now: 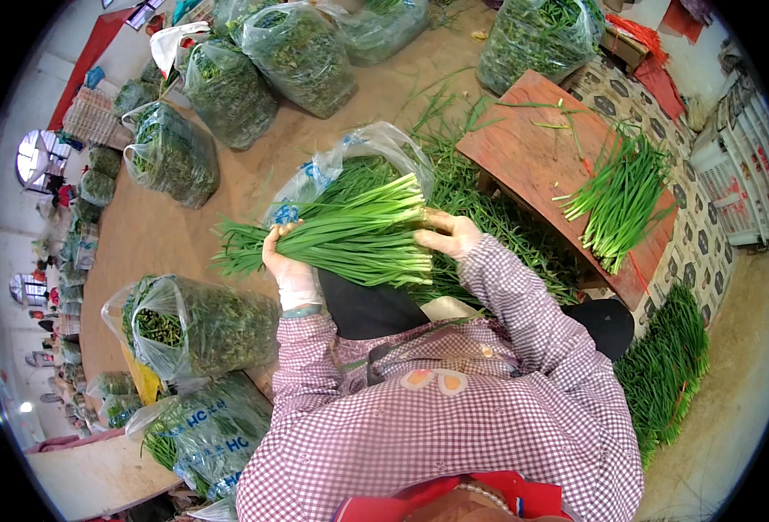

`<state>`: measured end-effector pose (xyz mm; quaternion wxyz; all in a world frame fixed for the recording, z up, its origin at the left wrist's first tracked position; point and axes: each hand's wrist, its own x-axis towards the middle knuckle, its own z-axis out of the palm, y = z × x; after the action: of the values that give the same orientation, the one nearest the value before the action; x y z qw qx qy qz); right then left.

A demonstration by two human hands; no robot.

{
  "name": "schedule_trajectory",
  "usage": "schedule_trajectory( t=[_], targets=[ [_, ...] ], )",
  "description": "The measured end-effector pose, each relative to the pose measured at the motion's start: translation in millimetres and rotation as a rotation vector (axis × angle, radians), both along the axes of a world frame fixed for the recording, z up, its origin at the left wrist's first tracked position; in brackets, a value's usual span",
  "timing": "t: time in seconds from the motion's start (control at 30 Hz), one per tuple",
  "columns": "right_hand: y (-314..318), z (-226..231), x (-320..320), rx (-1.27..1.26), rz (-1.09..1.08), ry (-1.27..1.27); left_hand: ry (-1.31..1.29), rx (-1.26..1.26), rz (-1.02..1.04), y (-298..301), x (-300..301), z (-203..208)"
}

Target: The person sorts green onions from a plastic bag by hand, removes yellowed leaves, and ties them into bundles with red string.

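A thick bunch of green garlic chives point(358, 230) lies sideways above my lap, its pale cut ends to the right and its leaf tips to the left. My left hand point(290, 268) is closed round the leafy part from below. At the cut ends is my right hand point(450, 235), its fingers stretched and apart, the tips touching the stalk ends. Just beyond the bunch, an open clear plastic bag point(384, 139) with blue print holds more greens. Loose chives point(467, 178) lie heaped beside and under a low wooden table.
The reddish wooden table point(523, 122) on the right bears another pile of chives point(619, 196). A tied chive bundle point(667, 374) lies on the floor at the lower right. Filled plastic bags point(171, 157) stand at the left and back. White plastic crates point(732, 174) stand at the far right.
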<state>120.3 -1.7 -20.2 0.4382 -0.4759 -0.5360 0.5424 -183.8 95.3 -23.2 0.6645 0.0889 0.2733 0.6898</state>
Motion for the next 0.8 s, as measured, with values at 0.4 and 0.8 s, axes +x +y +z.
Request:
schedule_trajectory(
  t=[0.4,0.8],
  targets=[
    [0.8,-46.2,53.4,-0.069,-0.318,-0.358,-0.031,-0.084,0.022,-2.5,-3.1,4.0],
    [-33.7,-14.8,-72.3,-0.551,0.038,1.064,-0.010,-0.098,0.066,-0.2,-3.7,-10.9]
  ],
)
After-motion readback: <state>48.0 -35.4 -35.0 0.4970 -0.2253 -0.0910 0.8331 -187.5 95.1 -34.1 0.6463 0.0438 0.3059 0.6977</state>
